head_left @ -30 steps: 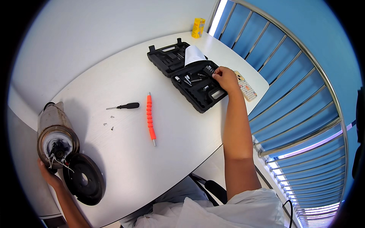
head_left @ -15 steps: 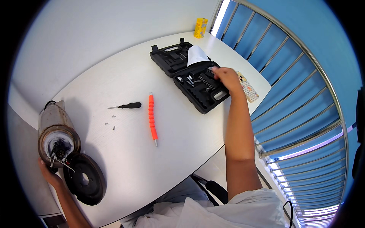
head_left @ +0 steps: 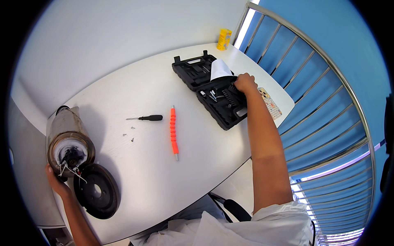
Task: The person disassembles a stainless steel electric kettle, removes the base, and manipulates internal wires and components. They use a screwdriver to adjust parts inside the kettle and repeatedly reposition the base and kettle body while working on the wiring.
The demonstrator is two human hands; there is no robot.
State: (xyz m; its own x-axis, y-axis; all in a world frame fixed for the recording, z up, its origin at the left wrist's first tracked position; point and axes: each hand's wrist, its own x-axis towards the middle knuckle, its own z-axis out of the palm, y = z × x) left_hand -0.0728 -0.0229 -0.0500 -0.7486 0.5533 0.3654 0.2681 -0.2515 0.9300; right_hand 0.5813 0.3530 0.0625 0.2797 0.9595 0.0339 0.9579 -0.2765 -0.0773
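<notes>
A worn metal kettle (head_left: 67,122) lies on its side at the table's left, its open bottom toward me, showing a dark fitting and loose white wires. My left hand (head_left: 57,183) grips it low on its left side; part of the fingers is hidden behind it. Against the kettle leans a round black base cover (head_left: 107,196) with a hole in its middle. At the far right, my right hand (head_left: 246,83) reaches into the open black tool case (head_left: 216,115), fingers closed at the row of small bits (head_left: 228,98). Whatever they pinch is hidden.
A black-handled screwdriver (head_left: 151,117), several small screws (head_left: 132,140) and an orange flexible shaft (head_left: 173,130) lie mid-table. White paper (head_left: 220,69) rests on the case. Beyond are a yellow box (head_left: 224,39) and a patterned phone (head_left: 269,102). A metal railing (head_left: 326,61) borders the right side.
The view has shifted, so the table's things appear slightly farther right and lower. My right hand has lowered onto the bits at the case's far edge. My left hand stays on the kettle.
</notes>
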